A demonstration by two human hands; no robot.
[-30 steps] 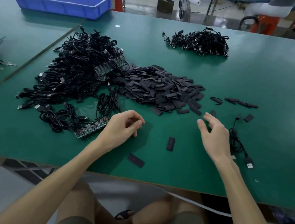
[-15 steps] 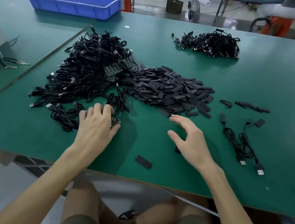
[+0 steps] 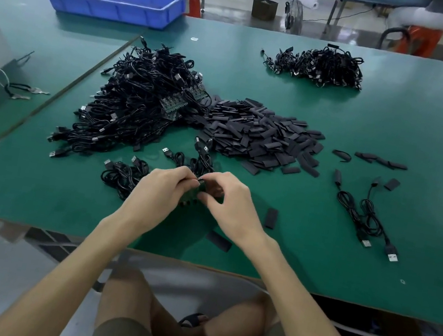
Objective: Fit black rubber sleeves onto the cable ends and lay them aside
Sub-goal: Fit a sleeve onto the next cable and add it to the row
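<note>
gripping one green circuit strip (image 3: 193, 195), both hands (image 3: 160, 189) meet; blue bin (image 3: 116, 2) far off.

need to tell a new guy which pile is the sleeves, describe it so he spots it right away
On the green table, look just beyond the person's hands. The sleeve pile sits mid-table, touching the big tangled cable heap on its left. It is short flat black strips, not coiled wires.

Green table (image 3: 399, 125): cable heap (image 3: 138, 111), sleeve pile (image 3: 263, 139), blue bin (image 3: 116, 1).
</note>
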